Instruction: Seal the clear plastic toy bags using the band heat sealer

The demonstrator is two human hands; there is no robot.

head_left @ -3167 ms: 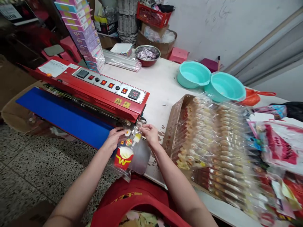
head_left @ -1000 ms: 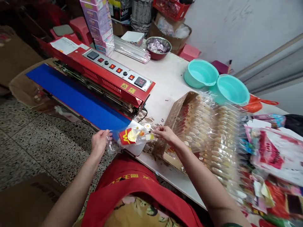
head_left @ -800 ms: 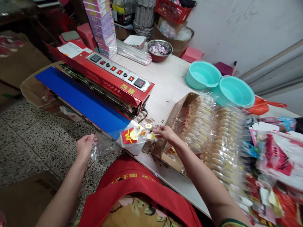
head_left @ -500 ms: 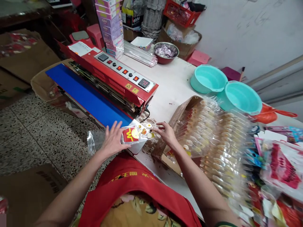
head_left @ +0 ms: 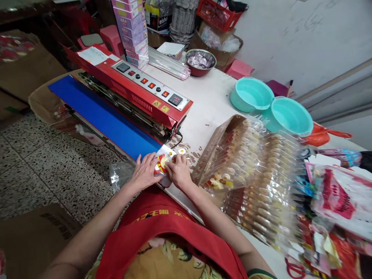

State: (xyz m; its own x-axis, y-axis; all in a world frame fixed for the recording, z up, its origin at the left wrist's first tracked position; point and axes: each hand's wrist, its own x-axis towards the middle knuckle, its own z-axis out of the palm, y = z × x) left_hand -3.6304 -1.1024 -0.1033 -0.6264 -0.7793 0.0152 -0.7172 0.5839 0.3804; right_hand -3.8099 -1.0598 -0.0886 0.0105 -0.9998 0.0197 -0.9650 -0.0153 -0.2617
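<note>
A clear plastic bag (head_left: 116,179) lies at the near end of the blue belt. Red and yellow flat pieces (head_left: 159,164) show inside it, and a small fried-egg piece (head_left: 181,151) lies at its far right end. My left hand (head_left: 143,172) rests flat over the bag's left part, fingers stretched out and thumb apart. My right hand (head_left: 178,170) bends over the bag from the right, its fingertips pinched together at the pale yellow piece. What exactly is between those fingertips is partly hidden.
A red sealing machine (head_left: 139,93) with a blue belt (head_left: 101,116) stands at left. To the right, a cardboard box (head_left: 215,147) holds rows of filled clear bags (head_left: 270,186). Two turquoise basins (head_left: 290,116), a metal bowl (head_left: 200,64) and red scissors (head_left: 295,267) also lie around.
My right hand has moved left from the bag's right end to its middle, fingers closing. The left hand stays over the bag. The whole view has shifted slightly.
</note>
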